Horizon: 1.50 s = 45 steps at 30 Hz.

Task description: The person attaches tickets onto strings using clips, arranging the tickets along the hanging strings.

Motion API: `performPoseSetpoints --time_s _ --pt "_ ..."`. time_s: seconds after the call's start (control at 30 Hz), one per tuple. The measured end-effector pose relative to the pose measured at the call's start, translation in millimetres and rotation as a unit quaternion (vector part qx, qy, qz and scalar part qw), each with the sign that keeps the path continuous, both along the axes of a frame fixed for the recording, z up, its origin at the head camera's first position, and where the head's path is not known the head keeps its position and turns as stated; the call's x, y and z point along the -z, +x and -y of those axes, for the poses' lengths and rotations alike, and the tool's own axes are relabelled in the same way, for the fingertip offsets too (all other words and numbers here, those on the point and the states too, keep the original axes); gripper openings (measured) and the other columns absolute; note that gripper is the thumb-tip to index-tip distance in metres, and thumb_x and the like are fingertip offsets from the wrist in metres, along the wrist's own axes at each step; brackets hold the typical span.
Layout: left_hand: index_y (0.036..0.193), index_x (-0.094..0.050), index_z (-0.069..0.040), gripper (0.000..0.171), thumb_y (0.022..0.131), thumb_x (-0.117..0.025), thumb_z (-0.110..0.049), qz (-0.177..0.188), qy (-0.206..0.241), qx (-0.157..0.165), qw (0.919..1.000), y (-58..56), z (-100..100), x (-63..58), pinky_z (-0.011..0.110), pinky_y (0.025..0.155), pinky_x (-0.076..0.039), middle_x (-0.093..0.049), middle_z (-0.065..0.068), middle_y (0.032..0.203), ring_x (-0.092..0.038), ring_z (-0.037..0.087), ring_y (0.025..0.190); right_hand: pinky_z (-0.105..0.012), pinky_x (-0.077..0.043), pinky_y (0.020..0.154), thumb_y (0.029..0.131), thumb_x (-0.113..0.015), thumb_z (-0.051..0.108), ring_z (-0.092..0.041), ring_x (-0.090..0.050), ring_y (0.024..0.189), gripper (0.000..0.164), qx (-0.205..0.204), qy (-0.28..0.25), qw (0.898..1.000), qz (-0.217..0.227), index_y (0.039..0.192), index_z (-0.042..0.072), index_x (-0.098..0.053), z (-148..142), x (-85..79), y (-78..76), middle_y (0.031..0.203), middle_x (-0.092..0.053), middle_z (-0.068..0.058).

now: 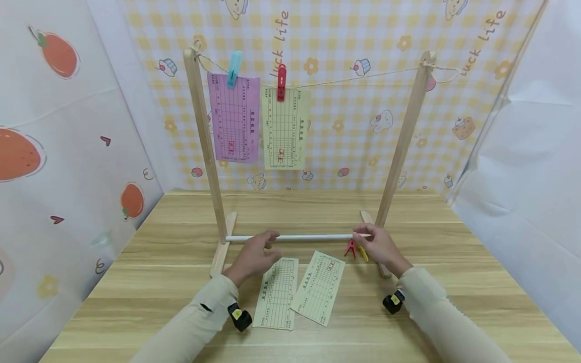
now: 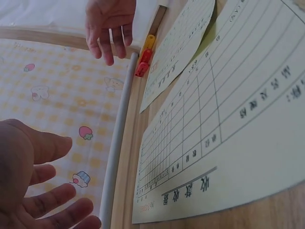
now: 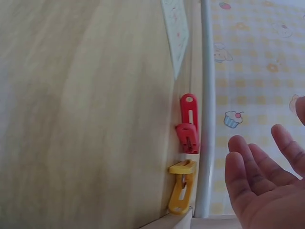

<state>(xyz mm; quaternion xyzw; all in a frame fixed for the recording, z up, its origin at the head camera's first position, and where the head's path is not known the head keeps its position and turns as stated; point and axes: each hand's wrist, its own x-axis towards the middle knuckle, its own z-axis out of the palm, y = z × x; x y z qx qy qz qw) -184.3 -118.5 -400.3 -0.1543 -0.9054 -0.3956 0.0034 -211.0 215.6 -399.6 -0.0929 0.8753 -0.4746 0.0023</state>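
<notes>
We see a frame of pale wood, with two flat, straight posts (image 1: 205,136) joined at the bottom by a smooth white rod (image 1: 313,237). A thin, rough string (image 1: 358,80) sags between their tops. It carries two paper slips: a purple slip (image 1: 233,121) under a blue clip (image 1: 234,70), and a yellow slip (image 1: 286,131) under a red clip (image 1: 281,83). On the wood-grained table (image 1: 358,322) lie two more slips, the left slip (image 1: 274,302) and the right slip (image 1: 320,287), rectangular, pale and ruled with fine lines (their near corners meet). Just beside the rod, near the right post, lie a pink-red clip (image 1: 350,249) and a yellow clip (image 1: 363,253).

The left hand (image 1: 256,254) hangs above the far end of the left slip, its fingers loosely bent and holding nothing. The right hand (image 1: 376,244) is likewise relaxed, over the two loose clips, and grips nothing.

From the head, the left hand hides a corner of the left slip, and the right hand covers the rod's right end. In the wrist views each hand is cut by the edge, and the small print we cannot read surely.
</notes>
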Motion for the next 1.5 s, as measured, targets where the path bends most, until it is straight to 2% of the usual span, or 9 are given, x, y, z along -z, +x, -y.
performPoseSetpoints --time_s 0.1,0.27,0.5,0.67,0.83,1.07,1.27,1.5 --pt "0.133 -0.054 -0.005 0.049 0.089 -0.069 -0.018 0.008 -0.023 0.002 0.9997 1.0 -0.6 0.4 0.048 0.084 -0.051 -0.057 0.016 0.128 -0.058 0.035 0.108 -0.044 -0.051 0.087 0.098 -0.057 0.022 -0.034 -0.061 0.107 0.033 0.006 0.026 1.000 0.009 0.121 -0.002 -0.059 0.8 0.9 1.1 0.120 -0.062 -0.018" --pt "0.132 -0.054 -0.004 0.052 0.086 -0.073 -0.021 0.022 -0.054 0.002 0.9983 0.8 -1.2 2.9 0.047 0.086 -0.051 -0.058 0.018 0.127 -0.060 0.036 0.105 -0.047 -0.051 0.087 0.097 -0.059 0.023 -0.036 -0.061 0.108 0.033 -0.007 0.050 0.999 0.017 0.119 -0.001 -0.060 0.5 2.3 2.8 0.119 -0.063 -0.018" --pt "0.130 -0.056 -0.006 0.056 0.082 -0.078 -0.025 0.038 -0.082 0.005 0.9959 2.9 -4.1 8.7 0.049 0.089 -0.049 -0.056 0.017 0.127 -0.057 0.035 0.110 -0.033 -0.052 0.067 0.095 -0.062 0.021 -0.023 -0.066 0.085 0.033 -0.025 0.058 0.998 0.024 0.118 -0.003 -0.060 0.1 3.9 3.2 0.116 -0.063 -0.020" --pt "0.128 -0.058 -0.006 0.058 0.079 -0.081 -0.027 0.033 -0.109 0.015 0.9934 5.5 -5.4 10.7 0.050 0.094 -0.045 -0.055 0.017 0.126 -0.053 0.035 0.114 -0.031 -0.052 0.064 0.094 -0.062 0.015 -0.023 -0.066 0.077 0.027 -0.042 0.038 0.998 0.037 0.114 -0.002 -0.062 -1.3 8.2 0.3 0.108 -0.066 -0.016" --pt "0.123 -0.059 -0.005 0.057 0.077 -0.082 -0.028 0.034 -0.131 0.021 0.9906 7.2 -9.0 10.7 0.049 0.094 -0.045 -0.056 0.017 0.122 -0.053 0.035 0.113 -0.029 -0.052 0.066 0.094 -0.062 0.012 -0.020 -0.065 0.079 0.022 -0.059 0.024 0.997 0.047 0.111 -0.002 -0.064 -1.9 11.7 -0.8 0.110 -0.065 -0.015" --pt "0.106 -0.062 -0.009 0.043 0.075 -0.084 -0.030 0.040 -0.143 0.033 0.9884 10.5 -12.3 9.9 0.045 0.089 -0.047 -0.055 0.013 0.114 -0.054 0.029 0.101 -0.030 -0.052 0.069 0.095 -0.061 0.012 -0.020 -0.065 0.083 0.022 -0.063 0.027 0.996 0.048 0.110 -0.002 -0.064 -1.8 9.6 0.7 0.112 -0.064 -0.015" --pt "0.098 -0.062 -0.011 0.039 0.072 -0.085 -0.030 0.038 -0.146 0.032 0.9880 11.0 -13.4 9.9 0.040 0.081 -0.046 -0.052 0.008 0.108 -0.049 0.022 0.089 -0.032 -0.051 0.075 0.096 -0.061 0.016 -0.019 -0.063 0.091 0.024 -0.067 0.037 0.996 0.046 0.113 -0.001 -0.064 -2.5 9.2 -1.5 0.113 -0.064 -0.011" --pt "0.089 -0.061 -0.012 0.036 0.070 -0.087 -0.029 0.037 -0.154 0.041 0.9866 12.3 -14.3 12.2 0.037 0.075 -0.042 -0.049 0.006 0.100 -0.045 0.021 0.086 -0.032 -0.051 0.076 0.095 -0.062 0.020 -0.020 -0.061 0.094 0.024 -0.084 0.043 0.994 0.053 0.111 0.002 -0.065 -1.5 10.3 -1.0 0.111 -0.065 -0.008"
